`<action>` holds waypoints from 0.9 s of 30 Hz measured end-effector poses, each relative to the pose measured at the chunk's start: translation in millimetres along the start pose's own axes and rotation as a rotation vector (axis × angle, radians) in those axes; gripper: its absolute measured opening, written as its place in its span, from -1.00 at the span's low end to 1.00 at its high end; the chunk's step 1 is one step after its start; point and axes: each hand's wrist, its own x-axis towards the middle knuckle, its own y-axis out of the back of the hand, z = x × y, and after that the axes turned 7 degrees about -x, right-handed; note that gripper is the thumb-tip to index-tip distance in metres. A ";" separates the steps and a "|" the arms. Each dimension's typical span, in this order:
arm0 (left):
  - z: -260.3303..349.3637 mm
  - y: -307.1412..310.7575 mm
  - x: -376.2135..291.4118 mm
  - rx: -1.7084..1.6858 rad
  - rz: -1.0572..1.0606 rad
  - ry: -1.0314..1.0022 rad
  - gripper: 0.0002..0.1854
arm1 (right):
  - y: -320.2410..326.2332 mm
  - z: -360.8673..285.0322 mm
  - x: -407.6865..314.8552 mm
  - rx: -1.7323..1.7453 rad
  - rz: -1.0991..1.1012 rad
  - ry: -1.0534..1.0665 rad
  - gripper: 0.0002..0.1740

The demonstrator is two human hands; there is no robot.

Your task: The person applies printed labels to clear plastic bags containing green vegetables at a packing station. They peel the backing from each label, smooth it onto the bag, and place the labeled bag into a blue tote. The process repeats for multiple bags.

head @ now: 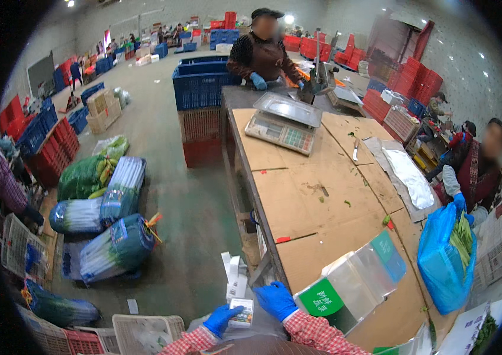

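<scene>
My left hand [220,320], in a blue glove, grips a stack of printed labels [242,307] in front of my body. A strip of white labels [234,270] trails up from the stack beside the table edge. My right hand [276,301], also gloved in blue, is at the table's near-left corner, fingers pointing towards the labels. Whether it pinches anything is hidden. Just right of it lie clear plastic bags [355,277] with green printed panels, flat on the cardboard-covered table [308,213].
A digital scale [284,126] and a knife [356,149] lie farther along the table. One co-worker [264,53] stands at the far end; another [477,173] handles a blue bag [444,262] of greens. Bundled leeks [117,248] and a beige crate [146,333] are on the left floor.
</scene>
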 end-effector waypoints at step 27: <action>39.4 -31.8 -11.3 0.034 -0.105 0.013 -0.75 | -3.7 7.0 7.5 0.049 0.011 0.007 -0.83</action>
